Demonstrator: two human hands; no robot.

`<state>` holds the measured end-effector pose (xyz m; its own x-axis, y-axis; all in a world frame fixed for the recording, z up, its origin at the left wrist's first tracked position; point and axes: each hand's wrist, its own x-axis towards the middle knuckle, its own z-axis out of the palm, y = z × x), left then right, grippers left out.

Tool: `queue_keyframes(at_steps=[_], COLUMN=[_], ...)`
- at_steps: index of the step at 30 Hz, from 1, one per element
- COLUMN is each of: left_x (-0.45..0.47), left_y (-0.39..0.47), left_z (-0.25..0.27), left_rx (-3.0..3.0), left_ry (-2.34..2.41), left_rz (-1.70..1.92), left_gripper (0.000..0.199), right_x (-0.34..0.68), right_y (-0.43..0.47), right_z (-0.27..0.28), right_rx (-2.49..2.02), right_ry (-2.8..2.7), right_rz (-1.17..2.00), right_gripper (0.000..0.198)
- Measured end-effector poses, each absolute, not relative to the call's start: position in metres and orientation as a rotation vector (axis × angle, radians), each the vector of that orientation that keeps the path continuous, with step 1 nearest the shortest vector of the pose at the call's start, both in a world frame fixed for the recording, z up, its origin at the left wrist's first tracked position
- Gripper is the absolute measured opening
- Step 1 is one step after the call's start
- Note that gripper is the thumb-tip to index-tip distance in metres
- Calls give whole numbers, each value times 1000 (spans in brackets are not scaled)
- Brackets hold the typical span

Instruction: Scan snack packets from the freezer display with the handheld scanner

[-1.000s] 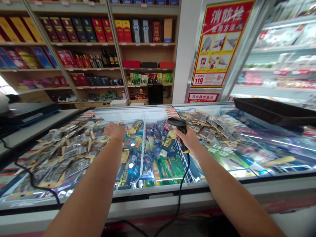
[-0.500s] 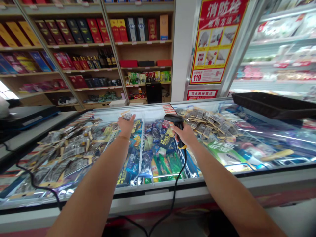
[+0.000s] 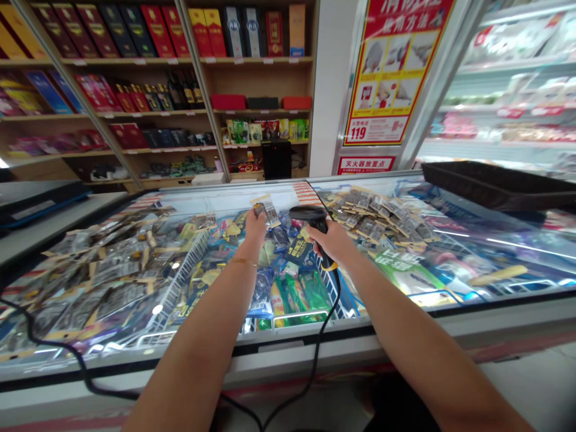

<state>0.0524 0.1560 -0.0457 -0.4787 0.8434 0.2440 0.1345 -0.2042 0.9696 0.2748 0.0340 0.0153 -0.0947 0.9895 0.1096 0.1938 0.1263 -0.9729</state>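
Note:
In my left hand is a small flat packet with a tan edge and a clear, printed front, pinched near its left side. My right hand grips the handle of a black barcode scanner, whose head points left toward the packet. A gap remains between scanner and packet. From the scanner's base a black cable runs down over the freezer edge. Similar packets lie in a heap to the right of the scanner and in a wider spread on the left.
Below my hands, a chest freezer with a glass top holds wire baskets of bagged goods. A black tray sits at the right rear. Shelves of boxes stand behind, beside a red fire-hydrant poster.
My left hand has moved right with the packet, bringing it close to the scanner. The right hand holds the scanner nearly in place. The view has tilted down slightly.

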Motion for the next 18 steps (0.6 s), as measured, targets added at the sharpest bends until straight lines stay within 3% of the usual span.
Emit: queue_keyframes(at_steps=[18], left_x=[46], left_y=[158], left_z=[-48], left_rx=[960], left_ry=[1179], left_rz=[1774], left_gripper=[13], right_x=[265], right_y=[26], right_z=[13], right_rx=[-1327], right_ry=[-1607], right_rz=[1038], right_gripper=[28])
